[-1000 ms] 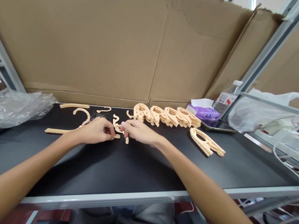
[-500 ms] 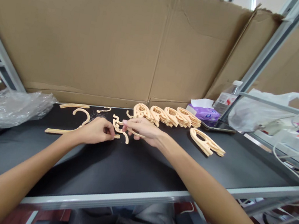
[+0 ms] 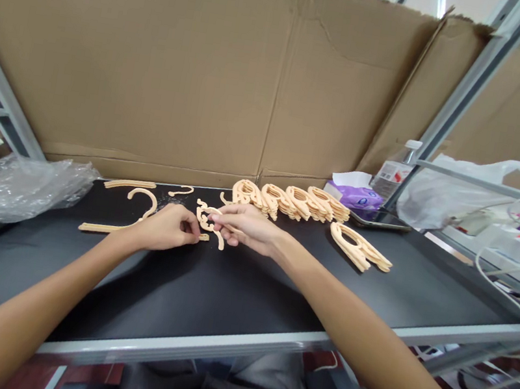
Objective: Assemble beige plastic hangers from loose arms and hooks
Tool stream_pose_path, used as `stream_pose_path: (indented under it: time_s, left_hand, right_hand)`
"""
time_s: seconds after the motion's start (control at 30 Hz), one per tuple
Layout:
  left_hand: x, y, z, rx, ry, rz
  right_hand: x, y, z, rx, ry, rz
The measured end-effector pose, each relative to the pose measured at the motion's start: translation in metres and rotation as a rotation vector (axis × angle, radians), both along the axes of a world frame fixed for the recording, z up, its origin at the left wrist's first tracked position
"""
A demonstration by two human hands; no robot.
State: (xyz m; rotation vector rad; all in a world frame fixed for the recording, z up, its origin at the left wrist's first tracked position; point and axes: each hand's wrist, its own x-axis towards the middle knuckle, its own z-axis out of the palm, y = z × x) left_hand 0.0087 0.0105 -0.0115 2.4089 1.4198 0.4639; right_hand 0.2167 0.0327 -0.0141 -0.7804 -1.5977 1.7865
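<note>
My left hand [image 3: 170,227] is closed, thumb and fingertips pinching the right end of a beige plastic hanger [image 3: 101,228]. The hanger lies on the black table; its hook [image 3: 149,198] rises behind the hand, which covers its middle. Just to the right, my right hand [image 3: 249,227] pinches a thin, curved beige hook piece between thumb and fingers; the palm and fingers hide most of it. Between and behind the hands is a small heap of loose beige hook pieces [image 3: 202,211], one of which curves out below my right fingers.
Several stacks of folded beige hangers [image 3: 296,201] stand behind my right hand, with another folded pair [image 3: 355,246] farther right. Beige strips [image 3: 130,184] lie at the back left. Crumpled plastic film [image 3: 29,187], a purple tissue pack [image 3: 358,197], a phone [image 3: 379,220] and a bottle [image 3: 395,170] surround the workspace.
My right hand has turned slightly, and the thin piece that stuck out under its fingers is now mostly hidden. My left hand stays in place.
</note>
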Motion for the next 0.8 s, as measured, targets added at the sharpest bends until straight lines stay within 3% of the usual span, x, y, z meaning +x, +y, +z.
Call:
stream_pose_path:
  time_s: [0.17, 0.5, 0.8]
  left_hand:
    - [0.0, -0.001, 0.0, 0.014, -0.009, -0.01]
    - [-0.001, 0.0, -0.001, 0.005, 0.0, -0.006]
    - [-0.001, 0.0, -0.001, -0.012, -0.001, -0.007]
  right_hand:
    - [0.003, 0.0, -0.001, 0.115, -0.104, -0.044]
    - [0.005, -0.001, 0.0, 0.463, -0.544, -0.019]
    - [0.013, 0.007, -0.005, 0.586, -0.601, 0.048]
